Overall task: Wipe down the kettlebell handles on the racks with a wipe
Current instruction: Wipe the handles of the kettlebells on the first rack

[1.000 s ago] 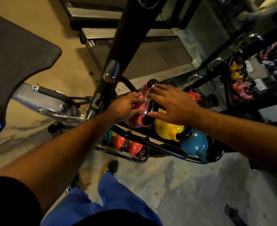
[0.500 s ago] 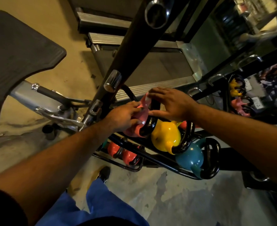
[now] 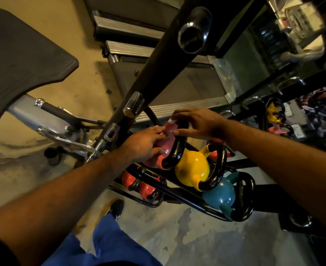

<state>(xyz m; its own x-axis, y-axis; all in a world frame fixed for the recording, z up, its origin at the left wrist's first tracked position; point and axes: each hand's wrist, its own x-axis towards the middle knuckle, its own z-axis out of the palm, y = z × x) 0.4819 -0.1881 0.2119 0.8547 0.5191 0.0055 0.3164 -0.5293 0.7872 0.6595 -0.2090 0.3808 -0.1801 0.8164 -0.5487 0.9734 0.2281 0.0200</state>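
Observation:
A pink kettlebell with a black handle sits at the left end of the rack's upper tier. My left hand grips its pink body from the left. My right hand curls over the top of the handle, fingers and thumb pinching a small white wipe against it. Most of the wipe is hidden under the fingers. A yellow kettlebell and a teal kettlebell, both with black handles, stand to the right on the same tier.
Orange kettlebells lie on the lower tier of the black rack. A thick black machine post rises just behind my hands. A treadmill lies beyond. A mirror on the right reflects more kettlebells. My shoe stands near the rack.
My right hand has slid with the wipe from the side of the pink kettlebell's handle up to its top. My left hand keeps its hold on the body.

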